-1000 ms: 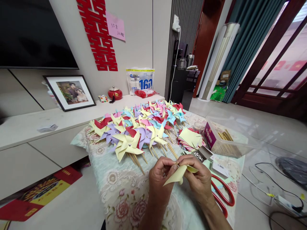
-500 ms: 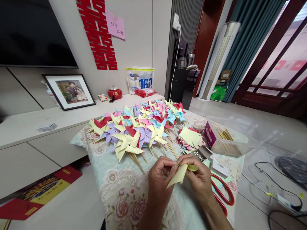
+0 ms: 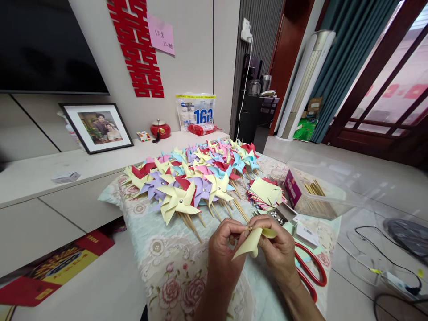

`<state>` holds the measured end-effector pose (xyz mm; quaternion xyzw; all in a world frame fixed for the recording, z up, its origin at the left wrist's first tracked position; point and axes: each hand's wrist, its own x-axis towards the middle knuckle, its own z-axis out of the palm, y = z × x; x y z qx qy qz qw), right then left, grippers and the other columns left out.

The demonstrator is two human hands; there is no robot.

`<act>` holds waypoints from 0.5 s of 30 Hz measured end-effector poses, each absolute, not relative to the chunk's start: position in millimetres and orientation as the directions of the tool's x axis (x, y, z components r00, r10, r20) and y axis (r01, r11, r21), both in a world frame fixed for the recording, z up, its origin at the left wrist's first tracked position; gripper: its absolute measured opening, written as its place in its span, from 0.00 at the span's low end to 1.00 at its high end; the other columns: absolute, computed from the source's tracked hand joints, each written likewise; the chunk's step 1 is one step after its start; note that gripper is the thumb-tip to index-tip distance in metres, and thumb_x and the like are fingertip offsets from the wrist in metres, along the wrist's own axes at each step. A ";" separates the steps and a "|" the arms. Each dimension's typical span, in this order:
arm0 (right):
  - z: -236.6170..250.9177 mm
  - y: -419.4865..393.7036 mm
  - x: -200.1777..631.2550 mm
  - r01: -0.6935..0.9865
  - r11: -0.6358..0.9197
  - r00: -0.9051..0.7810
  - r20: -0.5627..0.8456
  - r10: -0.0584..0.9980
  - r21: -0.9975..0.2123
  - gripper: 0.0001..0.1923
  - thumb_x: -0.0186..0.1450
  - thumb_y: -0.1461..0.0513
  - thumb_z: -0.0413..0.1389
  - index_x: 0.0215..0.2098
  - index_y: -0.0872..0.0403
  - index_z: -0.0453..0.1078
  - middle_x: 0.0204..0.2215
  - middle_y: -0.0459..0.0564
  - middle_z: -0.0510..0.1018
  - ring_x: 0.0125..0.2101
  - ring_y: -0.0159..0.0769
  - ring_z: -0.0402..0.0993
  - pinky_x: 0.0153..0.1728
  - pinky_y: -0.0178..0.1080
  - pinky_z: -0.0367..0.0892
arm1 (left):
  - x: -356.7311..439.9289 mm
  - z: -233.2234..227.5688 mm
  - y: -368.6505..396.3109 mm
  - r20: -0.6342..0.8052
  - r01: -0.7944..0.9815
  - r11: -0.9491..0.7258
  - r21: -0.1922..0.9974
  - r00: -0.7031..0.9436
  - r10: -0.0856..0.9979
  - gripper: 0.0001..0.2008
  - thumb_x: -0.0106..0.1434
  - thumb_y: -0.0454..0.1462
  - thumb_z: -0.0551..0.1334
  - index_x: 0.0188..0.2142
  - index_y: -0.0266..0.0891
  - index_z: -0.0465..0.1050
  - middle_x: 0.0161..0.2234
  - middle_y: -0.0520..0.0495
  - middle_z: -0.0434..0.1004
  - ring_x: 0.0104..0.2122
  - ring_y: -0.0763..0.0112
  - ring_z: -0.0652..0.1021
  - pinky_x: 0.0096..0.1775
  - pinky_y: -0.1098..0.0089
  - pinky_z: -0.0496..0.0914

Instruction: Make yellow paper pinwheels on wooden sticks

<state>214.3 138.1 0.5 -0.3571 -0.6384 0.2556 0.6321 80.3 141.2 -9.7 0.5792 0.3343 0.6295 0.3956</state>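
Note:
My left hand (image 3: pixel 224 249) and my right hand (image 3: pixel 278 246) meet over the near edge of the table, both pinching a pale yellow paper piece (image 3: pixel 248 243) with folded flaps. A small pin sits at the fingertips where the flaps gather. Just beyond the hands lie several finished paper pinwheels (image 3: pixel 187 183) in yellow, purple, red, pink and blue on wooden sticks. A stack of cut paper squares (image 3: pixel 265 192) lies to the right of them, and a small open box of pins (image 3: pixel 280 216) rests close to my right hand.
Red-handled scissors (image 3: pixel 310 272) lie right of my right wrist. A clear box of wooden sticks (image 3: pixel 314 196) stands at the right. The flowered tablecloth (image 3: pixel 167 258) covers the table. A framed photo (image 3: pixel 96 127) leans on the low cabinet. Cables (image 3: pixel 384 263) trail on the floor.
The hands have stayed in place; the yellow paper's hanging flap has shifted slightly as the fingers work it at the pin.

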 end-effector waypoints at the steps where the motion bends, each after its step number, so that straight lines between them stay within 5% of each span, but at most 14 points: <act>1: 0.4 138.5 214.0 0.126 0.621 0.053 0.630 0.774 -0.773 0.02 0.68 0.60 0.60 0.37 0.49 0.75 0.33 0.48 0.79 0.34 0.37 0.75 0.35 0.37 0.69 | 80.2 -9.4 141.3 0.475 -0.105 -0.474 0.874 -0.020 0.880 0.02 0.64 0.35 0.65 0.34 0.39 0.76 0.30 0.49 0.74 0.30 0.68 0.74 0.33 0.70 0.68; 7: -1.4 139.7 215.6 0.186 0.646 0.046 0.663 0.747 -0.740 0.09 0.69 0.64 0.59 0.46 0.45 0.76 0.38 0.48 0.79 0.41 0.38 0.75 0.42 0.38 0.69 | 78.5 -4.8 141.8 0.529 -0.005 -0.529 0.849 -0.018 0.849 0.04 0.66 0.32 0.61 0.35 0.40 0.75 0.32 0.48 0.75 0.33 0.67 0.76 0.36 0.69 0.69; 15: -0.7 139.6 218.5 0.268 0.655 0.051 0.689 0.723 -0.707 0.07 0.68 0.65 0.58 0.42 0.46 0.76 0.37 0.50 0.76 0.40 0.41 0.74 0.40 0.41 0.69 | 77.7 -0.5 141.5 0.600 0.110 -0.595 0.796 -0.014 0.800 0.04 0.66 0.32 0.60 0.34 0.39 0.74 0.31 0.49 0.74 0.32 0.68 0.76 0.34 0.69 0.69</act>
